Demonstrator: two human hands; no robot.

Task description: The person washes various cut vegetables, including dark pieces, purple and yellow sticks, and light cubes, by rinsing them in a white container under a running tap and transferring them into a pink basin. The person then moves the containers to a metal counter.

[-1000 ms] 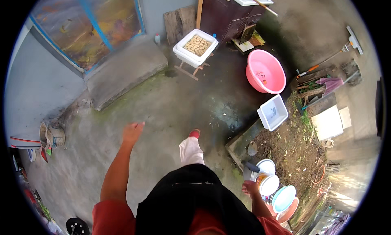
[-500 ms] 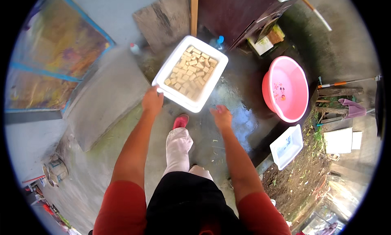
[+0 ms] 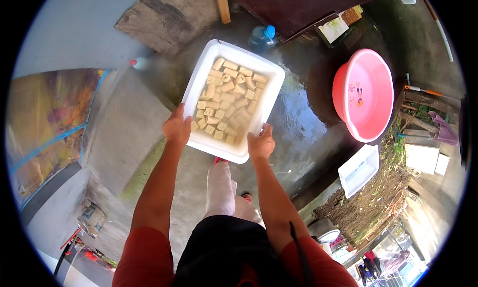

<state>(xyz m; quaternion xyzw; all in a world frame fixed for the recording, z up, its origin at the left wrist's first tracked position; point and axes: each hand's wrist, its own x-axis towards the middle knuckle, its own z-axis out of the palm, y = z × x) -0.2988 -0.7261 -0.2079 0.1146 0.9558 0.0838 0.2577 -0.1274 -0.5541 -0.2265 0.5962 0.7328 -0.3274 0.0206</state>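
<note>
A white rectangular tub (image 3: 275, 70) is in front of me, tilted slightly in view. In it, many pale yellow, short-cut chunks (image 3: 226, 100) sit in cloudy liquid; a few show a hole at the cut end, and their exact kind is unclear. My left hand (image 3: 176, 125) is closed on the tub's left rim near its lower corner. Opposite, my right hand (image 3: 261, 142) is closed on the lower right rim, thumb at the edge. The fingers beneath the rim are partly hidden. Below the tub are my legs in pale trousers (image 3: 220, 190).
To the right stands a pink basin (image 3: 379, 113), with a smaller white tray (image 3: 359, 171) below it. Beyond the tub are a clear bottle with a blue cap (image 3: 263, 37), a wooden board (image 3: 167, 20) and a dark cabinet (image 3: 294, 5). A concrete slab (image 3: 124, 122) lies left on the wet floor.
My right hand, which was apart from the tub, has taken hold of its right rim. The tub appears larger and nearer. My view has shifted and my feet have moved.
</note>
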